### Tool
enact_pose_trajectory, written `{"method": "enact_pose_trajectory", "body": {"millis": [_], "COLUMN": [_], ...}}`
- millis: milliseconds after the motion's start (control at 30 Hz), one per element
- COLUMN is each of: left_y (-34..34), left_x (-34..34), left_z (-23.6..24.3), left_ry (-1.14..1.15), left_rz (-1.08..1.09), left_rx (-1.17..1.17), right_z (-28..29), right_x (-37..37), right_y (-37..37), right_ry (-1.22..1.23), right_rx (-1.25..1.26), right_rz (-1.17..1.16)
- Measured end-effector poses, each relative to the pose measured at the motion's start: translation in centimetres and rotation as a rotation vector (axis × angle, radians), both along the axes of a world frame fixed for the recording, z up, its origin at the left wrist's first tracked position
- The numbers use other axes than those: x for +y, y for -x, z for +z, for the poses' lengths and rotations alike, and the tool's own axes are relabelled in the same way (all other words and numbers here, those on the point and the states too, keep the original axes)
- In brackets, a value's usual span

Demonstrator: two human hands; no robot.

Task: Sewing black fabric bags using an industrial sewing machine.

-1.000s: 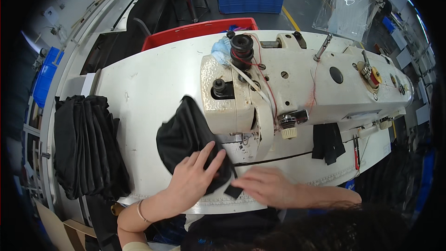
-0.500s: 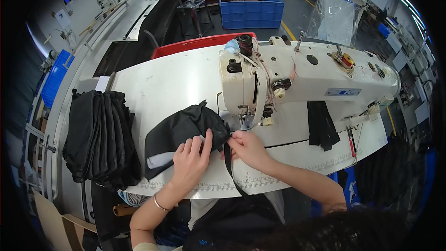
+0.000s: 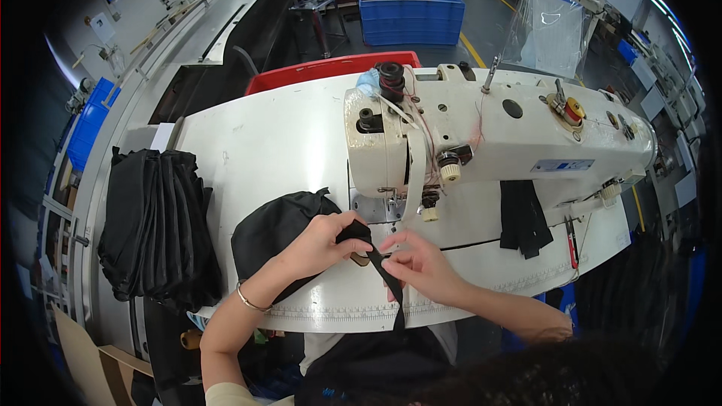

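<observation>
- Left hand (image 3: 320, 245): placed over the right-hand edge of the black fabric piece. The grip is closed, with the upper part of the black strip (image 3: 386, 277) pinched between thumb and fingers.
- Right hand (image 3: 427, 271): positioned just right of the strip, thumb and fingertips at its edge. The index finger is raised and bent. Whether this grip clamps the strip cannot be told.
- Black fabric piece (image 3: 265, 227): lies on the desk (image 3: 259, 146), left of the needle area and partly covered by the left hand and forearm.
- Strip: runs obliquely from the left hand, past the right fingertips, down to the front edge of the desk.
- Sewing machine (image 3: 474, 131): white, mounted on the desk beyond the hands, its head nearest the fabric piece.
- Fabric stack (image 3: 156, 229): black folded pieces at the left end of the desk, apart from the fabric piece.
- Black bands (image 3: 523, 219): lie beneath the machine arm, right of the hands.
- Red-handled tool (image 3: 572, 245): rests just right of the bands.
- Red bin (image 3: 323, 68): stands behind the desk.
</observation>
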State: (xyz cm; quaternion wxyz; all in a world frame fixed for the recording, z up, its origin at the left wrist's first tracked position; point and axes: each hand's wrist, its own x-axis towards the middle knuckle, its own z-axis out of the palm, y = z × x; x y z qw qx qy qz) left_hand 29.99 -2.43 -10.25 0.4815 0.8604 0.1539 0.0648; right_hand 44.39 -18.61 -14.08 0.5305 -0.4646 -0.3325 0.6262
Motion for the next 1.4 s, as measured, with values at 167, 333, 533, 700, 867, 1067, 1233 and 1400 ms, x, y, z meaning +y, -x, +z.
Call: {"method": "enact_pose_trajectory", "body": {"millis": [167, 333, 533, 700, 867, 1067, 1233, 1400], "left_y": [0.4, -1.4, -5.3, -5.6, -6.1, -7.1, -7.7, -5.3], "left_x": [0.8, 1.1, 5.2, 6.0, 5.6, 5.6, 6.4, 4.4], "left_z": [0.0, -2.1, -5.7, -7.3, -7.0, -6.8, -6.6, -1.6], "left_ry": [0.134, -0.384, -0.336, 0.513, 0.755, 0.501, 0.160, -0.587], "left_rz": [-0.094, 0.000, 0.063, 0.275, 0.313, 0.178, 0.047, -0.052], "left_rx": [0.121, -0.063, -0.278, -0.287, -0.287, -0.227, -0.158, 0.012], "right_z": [-1.5, -1.8, -2.4, -4.6, -5.7, -4.5, -4.5, -3.5], "right_x": [-0.9, 1.2, 3.1, 1.8, 1.4, 1.4, 2.1, 2.0], "right_y": [-0.5, -1.0, -4.0, -4.6, -4.2, -4.6, -4.3, -4.4], "right_ry": [-0.846, -1.137, -0.879, -0.665, -0.577, -0.793, -0.849, -0.738], "right_rx": [-1.201, -1.897, -1.902, -1.782, -1.832, -1.899, -1.877, -1.794], "right_rz": [0.111, 0.174, 0.030, 0.113, 0.255, 0.086, -0.012, 0.172]}}
